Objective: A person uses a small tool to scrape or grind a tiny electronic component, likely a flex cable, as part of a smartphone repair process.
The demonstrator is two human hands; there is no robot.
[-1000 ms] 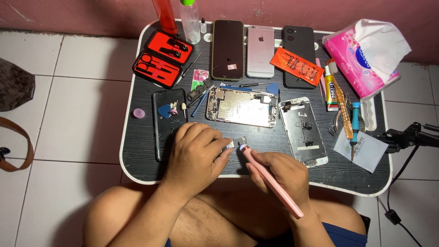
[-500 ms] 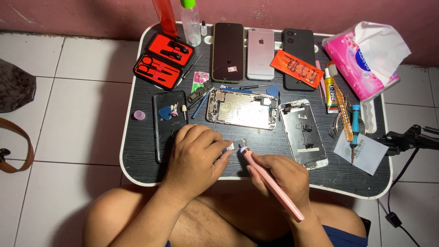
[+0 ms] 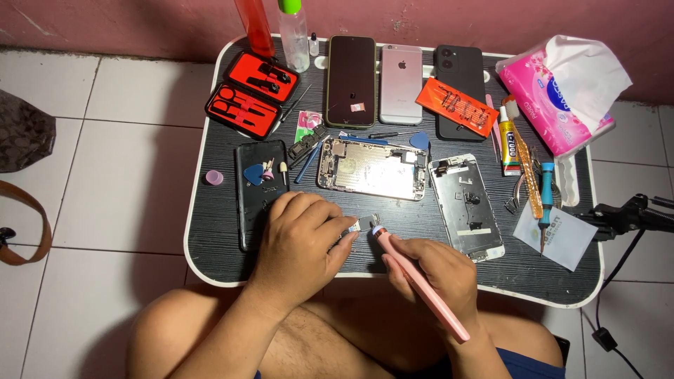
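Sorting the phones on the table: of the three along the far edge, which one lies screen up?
The left one, the dark phone: its glass screen faces up, while the silver phone and black phone beside it show backs and camera lenses.

pink tool (image 3: 420, 284), small part (image 3: 366, 223), lap table (image 3: 210, 210)

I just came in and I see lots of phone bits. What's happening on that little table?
A person sits at a small black table covered with phones and tools. The left hand pins down a small metal part, and the right hand holds a pink pen-shaped tool with its tip at that part. An opened phone body and a separated screen panel lie just behind, untouched.
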